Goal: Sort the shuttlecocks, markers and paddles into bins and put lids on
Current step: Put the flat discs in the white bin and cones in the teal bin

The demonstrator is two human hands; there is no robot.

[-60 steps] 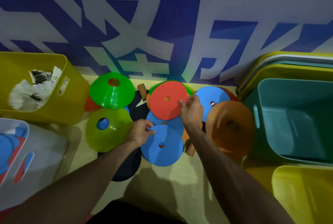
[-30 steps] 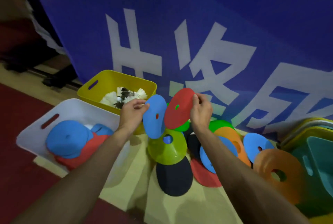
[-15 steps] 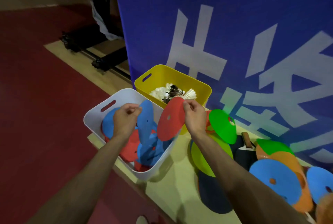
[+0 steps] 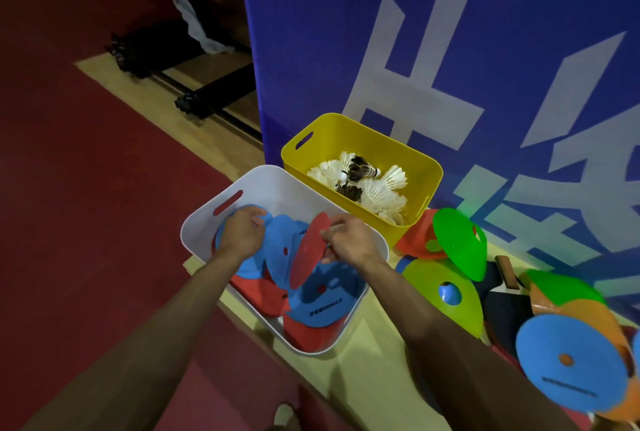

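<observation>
Marker sort is partway: both hands are over the white plastic bin (image 4: 207, 222), which already holds a pile of blue and red flat disc markers (image 4: 318, 306); the right hand (image 4: 349, 240) has its fingers pinching a red disc marker (image 4: 306, 254) by the rim, held on edge just above that pile, and the left hand (image 4: 242, 233) sits curled on a blue disc marker (image 4: 277, 240), exact grip can't tell. The white feathered shuttlecocks (image 4: 367, 184) look done, all inside the yellow plastic bin (image 4: 346, 129) behind. Still left, by my read: the loose green, orange and blue markers (image 4: 571, 361) and a dark paddle with wooden handle (image 4: 505, 274) on the floor at right, plus lids, none on either bin.
</observation>
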